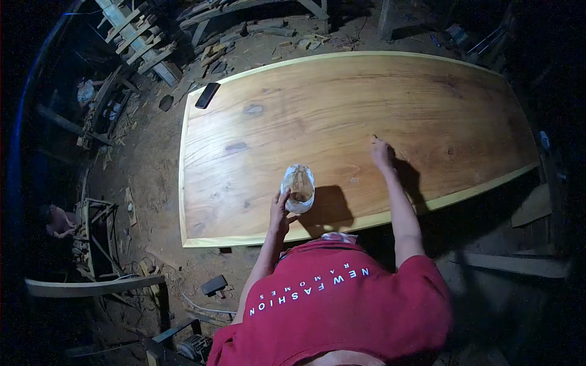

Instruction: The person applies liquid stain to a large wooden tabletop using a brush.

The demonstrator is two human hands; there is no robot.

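Observation:
A large wooden panel (342, 110) with a pale edge strip lies before me. My left hand (281, 212) is wrapped round the near left side of a cut-open whitish container (299, 189), which has brownish matter inside and is held over the panel's near edge. My right hand (382, 152) is over the middle of the panel, fingers closed round a small brownish thing (374, 139) that I cannot make out. A black phone (208, 96) lies on the panel's far left corner.
Wood scraps (213, 55) litter the dirt floor beyond the panel. At the left stand a wooden frame (101, 238) and a curved plank (94, 286). A dark block (213, 285) lies near a cable, with a motor (195, 348) below. Another plank (516, 264) is at the right.

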